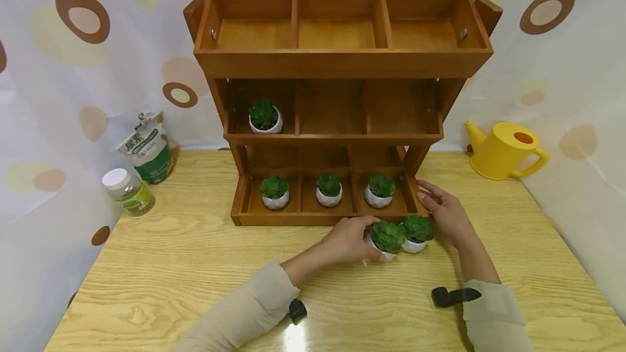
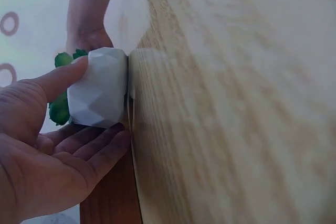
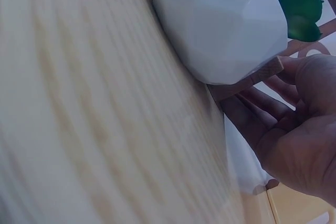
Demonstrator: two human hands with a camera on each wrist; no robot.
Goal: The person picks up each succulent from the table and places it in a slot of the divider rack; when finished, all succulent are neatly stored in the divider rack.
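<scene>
My left hand (image 1: 349,240) holds a potted succulent (image 1: 386,238) by its white faceted pot (image 2: 100,87), thumb on one side and fingers on the other. The pot is low over the table, in front of the wooden shelf (image 1: 337,64). Right beside it stands a second potted succulent (image 1: 415,232), whose pot (image 3: 223,24) looms large in the right wrist view. My right hand (image 1: 447,213) grips the right end of the shelf's bottom tier, thumb over the board's edge and fingers along its outer side. Three potted succulents stand in the bottom tier, one per compartment, including the right one (image 1: 379,190).
Another potted succulent (image 1: 265,117) sits in the middle tier's left compartment. On the table's left stand a white-lidded jar (image 1: 129,192) and a green-and-white pouch (image 1: 146,148). A yellow watering can (image 1: 504,151) stands at the back right. A patterned cloth (image 1: 98,96) hangs behind.
</scene>
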